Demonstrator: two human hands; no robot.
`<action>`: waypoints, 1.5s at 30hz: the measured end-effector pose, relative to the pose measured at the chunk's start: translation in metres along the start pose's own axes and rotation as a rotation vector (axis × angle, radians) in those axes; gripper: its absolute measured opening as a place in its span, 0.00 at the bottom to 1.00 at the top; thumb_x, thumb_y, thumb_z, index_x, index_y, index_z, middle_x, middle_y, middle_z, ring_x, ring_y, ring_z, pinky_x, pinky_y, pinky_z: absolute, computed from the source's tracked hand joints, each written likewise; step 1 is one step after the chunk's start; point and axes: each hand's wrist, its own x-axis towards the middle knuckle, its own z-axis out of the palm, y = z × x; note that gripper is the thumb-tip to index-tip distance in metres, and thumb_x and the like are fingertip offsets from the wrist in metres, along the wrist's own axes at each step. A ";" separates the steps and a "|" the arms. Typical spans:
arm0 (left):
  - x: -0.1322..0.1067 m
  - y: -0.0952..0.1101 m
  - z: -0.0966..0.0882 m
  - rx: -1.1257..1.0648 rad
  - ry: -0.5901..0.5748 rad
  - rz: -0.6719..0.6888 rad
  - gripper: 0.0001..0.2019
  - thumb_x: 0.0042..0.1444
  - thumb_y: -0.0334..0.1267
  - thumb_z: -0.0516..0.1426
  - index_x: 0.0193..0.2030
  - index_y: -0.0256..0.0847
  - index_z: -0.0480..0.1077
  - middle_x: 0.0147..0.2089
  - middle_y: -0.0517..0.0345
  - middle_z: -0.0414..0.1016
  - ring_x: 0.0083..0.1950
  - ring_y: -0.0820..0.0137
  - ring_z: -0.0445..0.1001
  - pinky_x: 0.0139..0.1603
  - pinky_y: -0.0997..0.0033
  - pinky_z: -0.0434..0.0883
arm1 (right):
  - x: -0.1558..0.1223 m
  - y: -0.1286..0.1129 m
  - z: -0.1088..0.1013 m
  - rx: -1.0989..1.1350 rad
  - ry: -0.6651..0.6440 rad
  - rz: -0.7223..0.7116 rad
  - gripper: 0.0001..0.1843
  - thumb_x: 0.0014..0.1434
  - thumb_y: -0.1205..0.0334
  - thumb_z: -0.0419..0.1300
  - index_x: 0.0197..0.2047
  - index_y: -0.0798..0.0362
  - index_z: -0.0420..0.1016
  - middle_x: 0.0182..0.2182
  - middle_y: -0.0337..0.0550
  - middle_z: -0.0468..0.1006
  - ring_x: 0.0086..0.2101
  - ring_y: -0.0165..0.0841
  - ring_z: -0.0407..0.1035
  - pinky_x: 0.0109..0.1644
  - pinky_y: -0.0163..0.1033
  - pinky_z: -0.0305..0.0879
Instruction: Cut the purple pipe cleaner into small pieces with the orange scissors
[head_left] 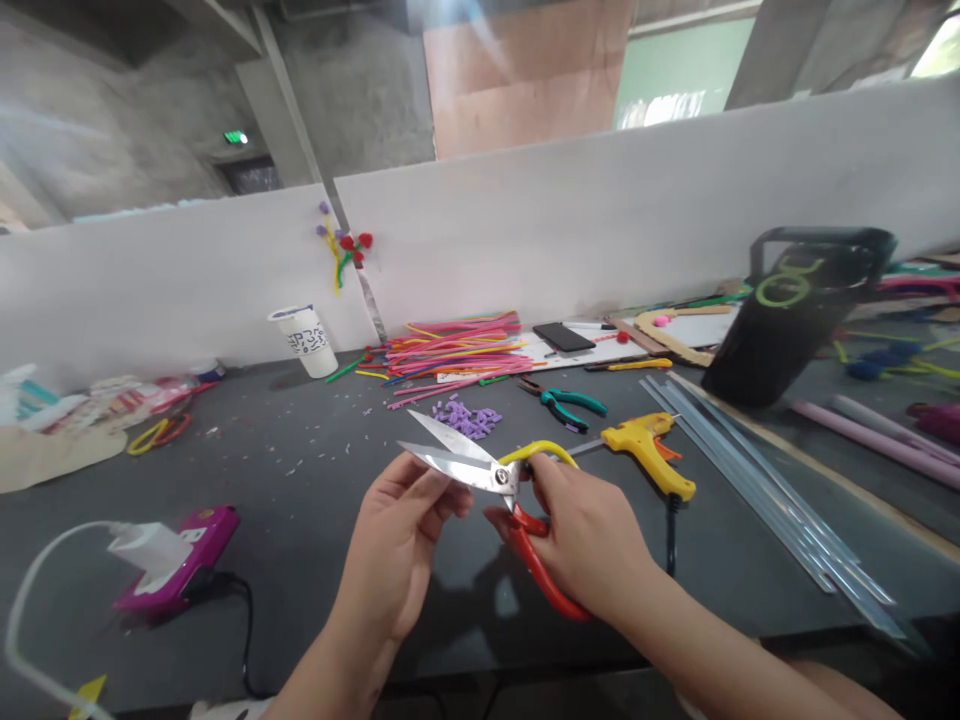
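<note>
Fingers of the right hand [589, 530] are wrapped round the red-and-yellow-handled scissors [502, 477], whose parted blades [448, 462] run leftward and slightly away, across the left hand [394, 540]; its fingers curl against the nearer blade, and I cannot tell whether they pinch anything.

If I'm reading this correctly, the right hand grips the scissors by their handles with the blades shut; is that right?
Not quite: the blades are open, not shut, as the head view shows. The right hand does grip the scissors by their handles.
</note>
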 end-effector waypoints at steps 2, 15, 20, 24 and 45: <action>0.000 0.000 0.000 0.003 0.003 0.009 0.03 0.48 0.29 0.58 0.28 0.38 0.73 0.24 0.62 0.73 0.25 0.79 0.69 0.28 0.81 0.67 | 0.000 -0.001 -0.001 0.003 -0.003 0.004 0.15 0.52 0.49 0.51 0.32 0.54 0.64 0.23 0.42 0.70 0.24 0.35 0.66 0.26 0.36 0.49; -0.001 -0.005 0.000 0.087 0.043 0.115 0.03 0.49 0.30 0.57 0.28 0.38 0.73 0.25 0.62 0.72 0.26 0.78 0.68 0.30 0.79 0.67 | -0.002 -0.001 0.003 -0.022 -0.003 0.000 0.15 0.54 0.50 0.50 0.32 0.53 0.65 0.25 0.42 0.73 0.26 0.36 0.68 0.27 0.36 0.51; 0.000 -0.004 -0.002 0.279 0.122 0.239 0.03 0.48 0.31 0.57 0.27 0.38 0.72 0.24 0.63 0.70 0.25 0.78 0.66 0.29 0.78 0.65 | -0.002 -0.001 0.005 -0.041 0.026 -0.008 0.15 0.53 0.48 0.50 0.33 0.53 0.64 0.26 0.41 0.74 0.27 0.36 0.69 0.27 0.36 0.51; 0.000 -0.003 -0.004 0.372 0.144 0.294 0.04 0.48 0.29 0.56 0.26 0.38 0.71 0.24 0.64 0.69 0.26 0.77 0.66 0.29 0.77 0.64 | -0.002 0.000 0.005 -0.063 0.061 -0.027 0.15 0.54 0.48 0.51 0.32 0.53 0.64 0.25 0.41 0.73 0.26 0.35 0.69 0.27 0.36 0.51; 0.000 0.000 -0.004 0.503 0.171 0.334 0.06 0.47 0.27 0.54 0.24 0.39 0.69 0.22 0.66 0.68 0.26 0.78 0.65 0.29 0.80 0.64 | -0.003 0.003 0.007 -0.124 0.095 -0.059 0.16 0.54 0.48 0.50 0.32 0.53 0.65 0.25 0.42 0.74 0.26 0.35 0.69 0.28 0.36 0.51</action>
